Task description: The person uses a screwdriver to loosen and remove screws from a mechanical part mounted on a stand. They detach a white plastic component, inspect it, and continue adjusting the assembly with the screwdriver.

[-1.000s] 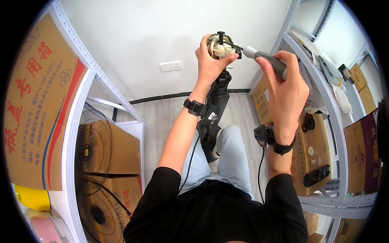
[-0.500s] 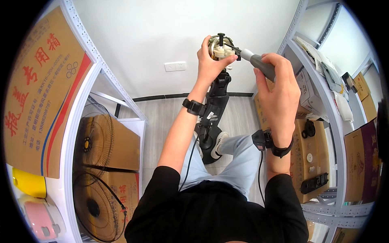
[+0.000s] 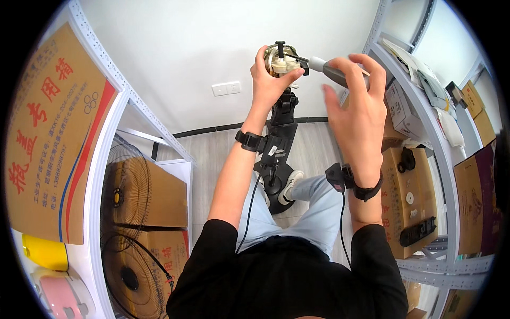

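Light is bright; fisheye distortion bows the right shelf frame (image 3: 450, 212).

Wide fisheye view from the wearer's head — the left of two cameras worn side by side — looking steeply down, upright and unmirrored. The black shirt (image 3: 287, 282) fills the lower middle, nearest the lens; the forearms (image 3: 231, 186) reach from it to the left hand (image 3: 267, 87) and right hand (image 3: 358, 119), farther off in the upper half. The floor (image 3: 210, 154) lies below them, and a white wall (image 3: 186, 42) faces the camera at the top. The left shelf (image 3: 103, 61) and right shelf (image 3: 441, 266) bow along the dark rim.
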Available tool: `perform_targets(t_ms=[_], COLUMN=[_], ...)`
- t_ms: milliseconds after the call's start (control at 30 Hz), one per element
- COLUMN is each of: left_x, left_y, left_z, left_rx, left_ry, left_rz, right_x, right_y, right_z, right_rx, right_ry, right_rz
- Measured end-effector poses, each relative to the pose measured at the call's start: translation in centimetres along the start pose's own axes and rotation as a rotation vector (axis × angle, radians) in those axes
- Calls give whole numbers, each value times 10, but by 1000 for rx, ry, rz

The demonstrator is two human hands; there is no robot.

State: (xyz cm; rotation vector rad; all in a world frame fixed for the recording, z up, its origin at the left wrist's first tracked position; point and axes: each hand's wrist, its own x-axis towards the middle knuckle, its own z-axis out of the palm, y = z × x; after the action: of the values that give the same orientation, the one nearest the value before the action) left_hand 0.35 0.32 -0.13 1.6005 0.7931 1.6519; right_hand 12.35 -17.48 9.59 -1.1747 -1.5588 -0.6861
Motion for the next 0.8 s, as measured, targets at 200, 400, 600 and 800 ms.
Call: perform_targets(t_ms=[200,400,600,800], left_x=[1,2,2,2], left_y=[1,-3,-3,3], left_z=[4,2,3,4], left_rx=[-79,-40,-52,-67], left_ry=[-32,-5,-19,-31], left_rz=[24,28,13,0], right_x=[2,2,4,0], right_y=[3,1,1,-6], right_z=[-2,0,-5,-9], right_rx=[-29,-22,-21,-20], right_ry=[-60,3,-80,-130], right_rz=[20,-59,0,121])
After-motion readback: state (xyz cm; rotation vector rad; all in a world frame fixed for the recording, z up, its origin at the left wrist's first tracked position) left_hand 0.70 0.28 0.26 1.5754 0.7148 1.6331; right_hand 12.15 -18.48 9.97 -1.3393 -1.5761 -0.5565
